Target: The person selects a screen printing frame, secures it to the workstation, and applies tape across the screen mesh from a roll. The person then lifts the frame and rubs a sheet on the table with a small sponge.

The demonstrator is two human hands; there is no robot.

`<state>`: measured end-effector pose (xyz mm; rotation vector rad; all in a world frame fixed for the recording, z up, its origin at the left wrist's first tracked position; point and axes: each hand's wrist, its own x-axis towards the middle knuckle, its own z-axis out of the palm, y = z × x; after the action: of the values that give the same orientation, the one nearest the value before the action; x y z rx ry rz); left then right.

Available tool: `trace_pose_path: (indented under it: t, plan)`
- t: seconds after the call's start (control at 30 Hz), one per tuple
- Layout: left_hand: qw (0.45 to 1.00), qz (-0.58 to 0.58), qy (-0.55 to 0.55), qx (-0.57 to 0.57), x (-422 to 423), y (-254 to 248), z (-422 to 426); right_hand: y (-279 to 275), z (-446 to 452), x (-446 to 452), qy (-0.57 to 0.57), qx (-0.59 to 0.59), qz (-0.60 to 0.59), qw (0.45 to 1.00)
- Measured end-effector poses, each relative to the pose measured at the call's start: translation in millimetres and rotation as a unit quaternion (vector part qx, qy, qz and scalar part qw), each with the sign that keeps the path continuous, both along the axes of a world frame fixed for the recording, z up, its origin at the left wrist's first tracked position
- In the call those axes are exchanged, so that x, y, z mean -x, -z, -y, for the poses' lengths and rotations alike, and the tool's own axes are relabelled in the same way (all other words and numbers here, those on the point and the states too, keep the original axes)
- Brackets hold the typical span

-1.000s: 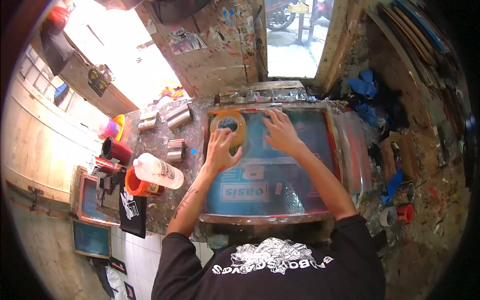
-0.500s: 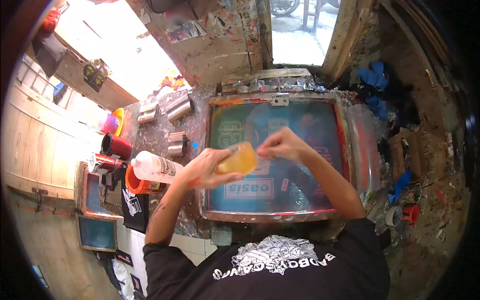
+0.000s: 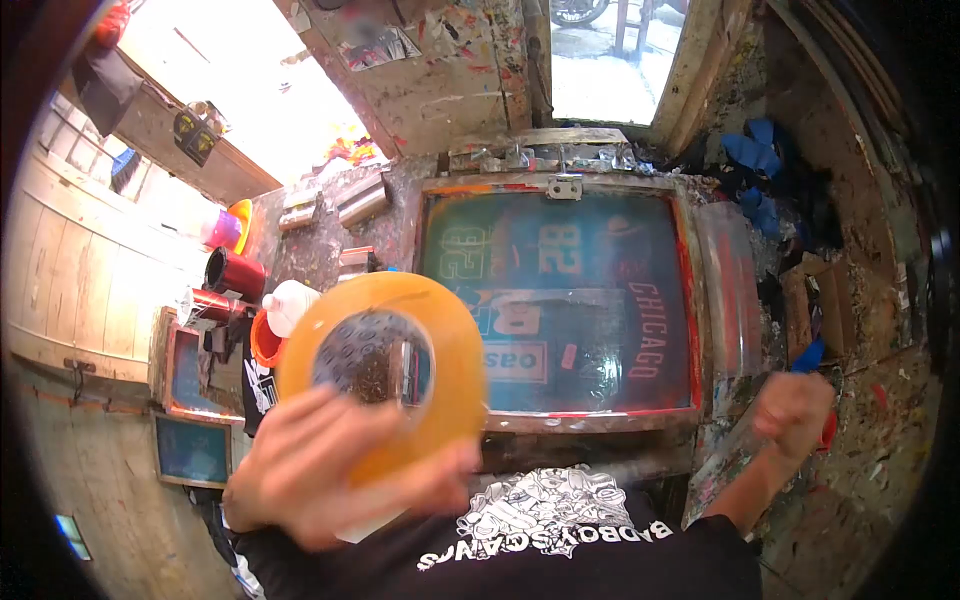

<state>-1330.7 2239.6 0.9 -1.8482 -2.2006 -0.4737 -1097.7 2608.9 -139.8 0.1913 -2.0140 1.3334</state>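
Note:
My left hand (image 3: 345, 460), blurred by motion, grips a big roll of yellowish packing tape (image 3: 455, 340) close to the camera. The roll's printed cardboard core faces up. Far to the right, my right hand (image 3: 792, 412) is closed in a fist. A faint, blurred see-through strip appears to run from the roll towards it. Between and beyond the hands lies a framed printing screen (image 3: 610, 280) with stencilled lettering and numbers, held by a metal clamp (image 3: 565, 187) at its far edge. The roll covers the screen's near left corner.
Metal ink scoops (image 3: 362, 200) lie left of the screen. A white bottle (image 3: 288, 305), an orange tub (image 3: 266, 340) and red cans (image 3: 235, 272) stand at the table's left edge. Smaller screens (image 3: 192, 448) lean below them. Blue cloth (image 3: 752, 150) lies at the right.
The tape roll has come nearer the camera, turning its open core into view. My right hand has moved from beside the roll far out to the right and closer to my body.

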Motion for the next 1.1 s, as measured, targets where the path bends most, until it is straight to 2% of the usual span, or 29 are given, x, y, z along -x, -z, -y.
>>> trace_pose_path:
  t: [0.03,0.1,0.13,0.17,0.2,0.27,0.37,0.43,0.47,0.5,0.53,0.57,0.67,0.7,0.73,0.77,0.87,0.93,0.97,1.0,1.07,1.1]
  plan:
    - [0.999,-0.024,-0.001,-0.022,-10.8,-8.5,4.9,10.1,2.8,-32.3,0.081,0.093,-0.074,0.99]
    - [0.995,-0.072,-0.007,-0.066,-33.0,-25.4,15.0,-6.2,-3.8,-51.5,0.005,0.083,-0.121,0.989]
    - [0.995,-0.074,-0.01,-0.068,-28.4,-28.7,19.4,-25.1,-5.6,-47.5,-0.073,0.028,-0.107,0.991]
    - [0.983,-0.151,0.076,-0.065,-20.6,-32.1,26.8,-43.9,-7.3,-43.6,-0.154,-0.023,-0.091,0.984]
    - [0.959,-0.225,0.161,-0.059,-17.7,-34.8,31.8,-51.1,2.2,-37.6,-0.136,-0.029,-0.111,0.984]
    - [0.971,-0.186,0.136,-0.066,-21.1,-37.9,33.6,-49.6,9.3,-31.1,-0.118,-0.033,-0.127,0.984]
    - [0.967,-0.194,0.149,-0.071,-20.2,-38.2,37.9,-3.3,6.2,-8.3,-0.045,0.059,-0.046,0.996]
    - [0.989,-0.108,0.098,-0.012,-28.3,-47.0,46.4,25.0,12.5,14.6,-0.019,0.135,0.053,0.989]
    - [0.991,-0.11,0.081,-0.014,-32.4,-42.1,52.1,30.6,15.1,29.3,-0.01,0.168,0.124,0.978]
    - [0.993,-0.095,0.064,-0.03,-33.6,-33.0,56.5,25.1,14.8,39.7,-0.019,0.161,0.125,0.979]
    - [0.995,-0.074,0.055,-0.042,-33.7,-23.2,59.9,17.7,17.2,43.7,0.053,0.039,0.24,0.968]
    - [0.996,-0.051,0.042,-0.058,-33.0,-10.9,56.4,11.6,19.2,43.2,0.127,-0.082,0.351,0.924]
    - [0.992,-0.026,-0.006,-0.126,-9.8,55.6,24.7,-2.2,6.5,49.5,0.124,-0.1,0.398,0.904]
    - [0.991,-0.026,-0.01,-0.133,1.9,86.0,16.0,-11.8,6.2,55.2,0.137,-0.148,0.403,0.893]
    - [0.991,-0.053,0.001,-0.127,14.7,120.2,9.1,-21.3,9.0,61.7,0.145,-0.147,0.402,0.892]
    - [0.996,-0.028,0.01,-0.089,25.5,150.5,4.8,-30.3,14.0,68.7,0.143,-0.175,0.396,0.89]
    - [0.994,-0.057,-0.005,-0.089,42.2,240.6,-3.8,-48.0,26.3,89.5,0.139,-0.214,0.369,0.894]
    - [0.998,-0.02,0.022,-0.047,47.2,271.0,-0.6,-53.8,33.0,100.9,0.124,-0.271,0.327,0.897]
    - [0.997,0.053,0.04,-0.046,44.2,284.8,0.5,-56.1,37.7,106.4,0.132,-0.27,0.323,0.898]
    - [0.998,0.027,0.052,-0.012,38.4,280.6,-1.6,-58.5,42.7,110.7,0.121,-0.297,0.294,0.9]
    - [0.993,0.099,0.035,0.059,32.4,289.6,1.1,-61.6,53.1,118.4,0.111,-0.325,0.269,0.9]
    - [0.993,0.099,0.036,0.059,32.4,283.7,-0.7,-62.5,58.5,123.4,0.096,-0.326,0.259,0.904]
